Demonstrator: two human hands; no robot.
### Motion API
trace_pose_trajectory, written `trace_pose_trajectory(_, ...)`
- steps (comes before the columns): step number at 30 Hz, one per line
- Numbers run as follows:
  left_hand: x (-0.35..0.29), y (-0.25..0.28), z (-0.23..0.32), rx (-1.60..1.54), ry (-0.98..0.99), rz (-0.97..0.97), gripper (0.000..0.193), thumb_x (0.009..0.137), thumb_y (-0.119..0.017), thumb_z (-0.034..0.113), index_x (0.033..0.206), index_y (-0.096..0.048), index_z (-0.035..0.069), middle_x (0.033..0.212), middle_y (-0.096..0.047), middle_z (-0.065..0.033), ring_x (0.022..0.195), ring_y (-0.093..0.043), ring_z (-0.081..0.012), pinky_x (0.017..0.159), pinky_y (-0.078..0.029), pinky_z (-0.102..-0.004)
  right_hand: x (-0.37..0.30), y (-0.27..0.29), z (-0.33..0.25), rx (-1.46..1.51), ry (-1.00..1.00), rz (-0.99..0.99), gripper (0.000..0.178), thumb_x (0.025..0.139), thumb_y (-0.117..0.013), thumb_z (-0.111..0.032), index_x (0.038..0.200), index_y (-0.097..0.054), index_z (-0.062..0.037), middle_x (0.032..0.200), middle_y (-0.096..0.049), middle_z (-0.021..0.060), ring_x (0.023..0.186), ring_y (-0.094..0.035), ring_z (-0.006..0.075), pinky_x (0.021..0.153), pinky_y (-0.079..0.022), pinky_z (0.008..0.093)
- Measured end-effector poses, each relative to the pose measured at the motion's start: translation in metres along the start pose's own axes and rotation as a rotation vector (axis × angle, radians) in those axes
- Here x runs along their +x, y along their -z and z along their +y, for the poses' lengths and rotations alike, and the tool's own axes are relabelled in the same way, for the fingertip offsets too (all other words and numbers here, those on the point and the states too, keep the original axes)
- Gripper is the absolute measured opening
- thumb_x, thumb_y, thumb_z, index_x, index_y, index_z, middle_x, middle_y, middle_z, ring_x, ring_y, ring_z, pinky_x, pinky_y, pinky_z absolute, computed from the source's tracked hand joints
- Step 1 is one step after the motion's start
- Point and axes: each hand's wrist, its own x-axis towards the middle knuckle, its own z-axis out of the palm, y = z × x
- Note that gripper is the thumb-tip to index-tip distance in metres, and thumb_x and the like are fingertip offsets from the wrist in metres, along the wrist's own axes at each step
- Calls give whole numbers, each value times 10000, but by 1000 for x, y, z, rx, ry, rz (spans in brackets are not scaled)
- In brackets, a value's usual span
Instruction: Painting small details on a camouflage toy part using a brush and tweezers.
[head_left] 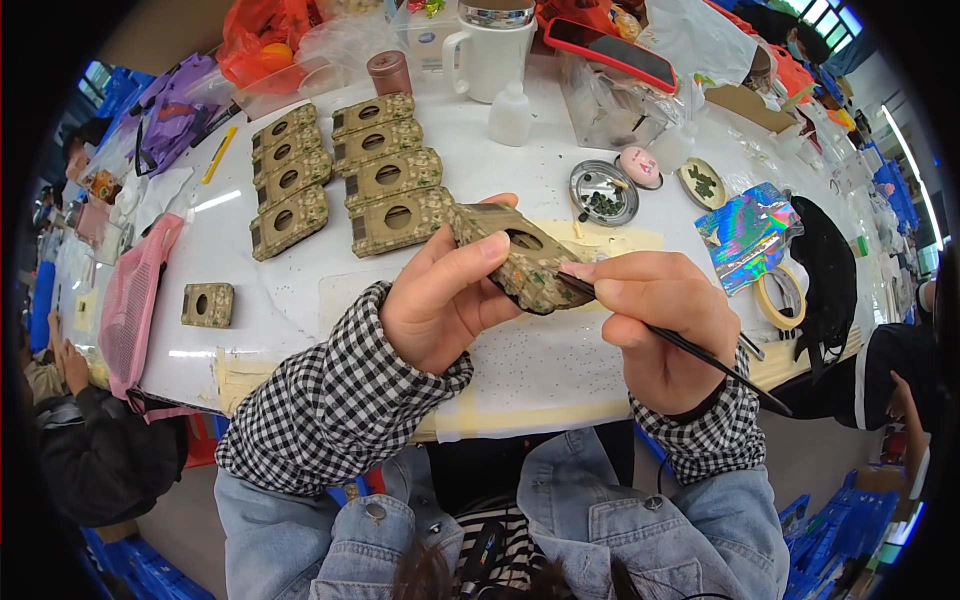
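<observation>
A camouflage-patterned case (535, 275) with an oval opening is tilted up over the table in my left hand (440, 290), thumb on its face and fingers behind. My right hand (665, 315) pinches a slim black tool (715, 368), its long end slanting down to the right. The fingertips of that hand meet the case's right edge, and they hide the tool's working tip. Beyond my left hand, similar camouflage cases (395, 218) overlap in two rows. One more camouflage case (208, 305) lies apart at the left.
Dark green bits fill a round dish (632, 212) and a smaller dish (690, 190). A white mug (492, 60), a squeeze bottle (510, 118) and a red-cased phone (612, 55) stand behind. Yellow tape (765, 300) and a shiny pouch (745, 235) lie right; a pink mesh bag (140, 310) left.
</observation>
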Motion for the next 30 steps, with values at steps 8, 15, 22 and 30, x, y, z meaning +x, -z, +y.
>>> trace_pose_trajectory(8,0,-1,1,1,6,-1,536,936,-449,248,1392,-266,33,1242,-526,-142,1141,-540,-219,961,-463,-366,0,1,-1,-7,3,4,228,751,-735,-71,921,-606,9,873,-648,148,822,-664,290,659,-535,324)
trace_pose_trajectory(15,0,0,0,-7,4,1,539,934,-449,243,1394,-263,34,1244,-526,-139,1143,-538,-219,969,-456,-365,0,1,0,-19,15,-4,229,749,-736,-71,919,-606,11,870,-645,146,824,-665,292,652,-534,324)
trace_pose_trajectory(22,0,-1,0,-3,6,0,537,936,-444,240,1396,-259,34,1246,-526,-141,1145,-537,-218,969,-456,-368,0,0,0,-9,9,2,227,746,-739,-77,910,-608,9,865,-645,147,824,-666,289,643,-534,318)
trace_pose_trajectory(30,1,2,0,-31,-2,-30,541,933,-454,235,1394,-258,29,1239,-526,-151,1146,-537,-235,982,-445,-388,-4,0,1,76,-73,31,229,760,-735,-63,930,-604,17,897,-653,148,832,-651,274,709,-522,325)
